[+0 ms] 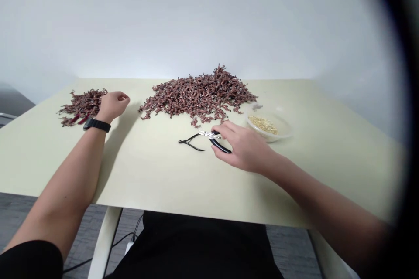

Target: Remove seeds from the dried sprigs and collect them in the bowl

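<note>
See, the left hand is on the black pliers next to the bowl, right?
Not the left hand! The head view shows it's the right hand on the black pliers, next to the bowl.

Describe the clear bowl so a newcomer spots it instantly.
On the pale table, find the large reddish-brown heap at the back. Just off its right end, beyond the right hand, sits a clear bowl, the only container in sight, holding pale grains.
</note>
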The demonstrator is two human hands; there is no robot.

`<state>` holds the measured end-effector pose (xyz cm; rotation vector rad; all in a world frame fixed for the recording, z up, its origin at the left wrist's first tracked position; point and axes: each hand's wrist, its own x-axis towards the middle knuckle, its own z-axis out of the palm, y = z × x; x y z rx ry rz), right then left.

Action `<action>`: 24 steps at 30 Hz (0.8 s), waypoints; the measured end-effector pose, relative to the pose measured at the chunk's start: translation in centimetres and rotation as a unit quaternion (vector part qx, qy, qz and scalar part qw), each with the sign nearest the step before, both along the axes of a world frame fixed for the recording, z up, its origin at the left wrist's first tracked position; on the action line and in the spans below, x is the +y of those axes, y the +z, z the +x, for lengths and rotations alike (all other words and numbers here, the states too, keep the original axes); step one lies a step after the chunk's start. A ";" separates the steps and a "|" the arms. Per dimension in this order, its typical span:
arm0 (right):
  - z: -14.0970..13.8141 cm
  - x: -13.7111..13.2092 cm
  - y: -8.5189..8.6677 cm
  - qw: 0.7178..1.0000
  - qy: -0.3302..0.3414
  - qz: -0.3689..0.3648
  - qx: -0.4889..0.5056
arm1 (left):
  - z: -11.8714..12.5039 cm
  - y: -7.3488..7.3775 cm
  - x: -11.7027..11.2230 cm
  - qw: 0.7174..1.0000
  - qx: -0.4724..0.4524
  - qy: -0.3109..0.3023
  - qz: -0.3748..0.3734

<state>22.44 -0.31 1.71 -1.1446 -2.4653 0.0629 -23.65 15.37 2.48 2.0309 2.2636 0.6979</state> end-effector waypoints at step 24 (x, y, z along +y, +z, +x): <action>0.0 0.1 0.0 0.998 -0.004 -0.055 -0.006 | 2.3 0.4 0.2 0.924 0.045 -0.241 -0.292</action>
